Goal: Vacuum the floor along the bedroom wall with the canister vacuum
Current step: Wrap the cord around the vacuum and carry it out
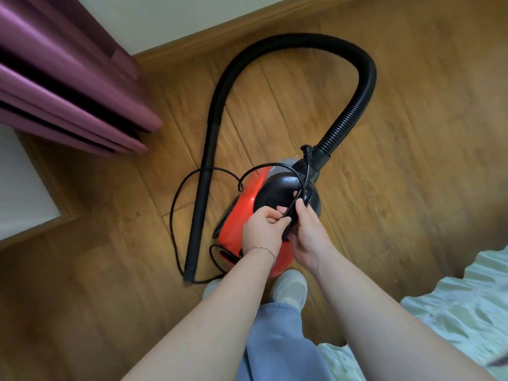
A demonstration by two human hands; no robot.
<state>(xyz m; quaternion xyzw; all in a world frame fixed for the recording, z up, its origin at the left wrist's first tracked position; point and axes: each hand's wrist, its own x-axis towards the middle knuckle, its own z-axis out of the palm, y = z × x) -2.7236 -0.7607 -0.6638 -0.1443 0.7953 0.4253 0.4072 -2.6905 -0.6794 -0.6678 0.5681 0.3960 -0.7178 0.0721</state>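
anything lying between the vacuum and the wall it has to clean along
Only its own parts: the black hose arcs over the floor between the red canister and the baseboard, and the cord loops across the wand on the left. Nothing else visible.

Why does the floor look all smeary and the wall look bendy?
Head view: motion blur streaks the wooden floor; the wide-angle lens bows the skirting board; glare shines on the red vacuum; the left hand, right hand and cord look sharper.
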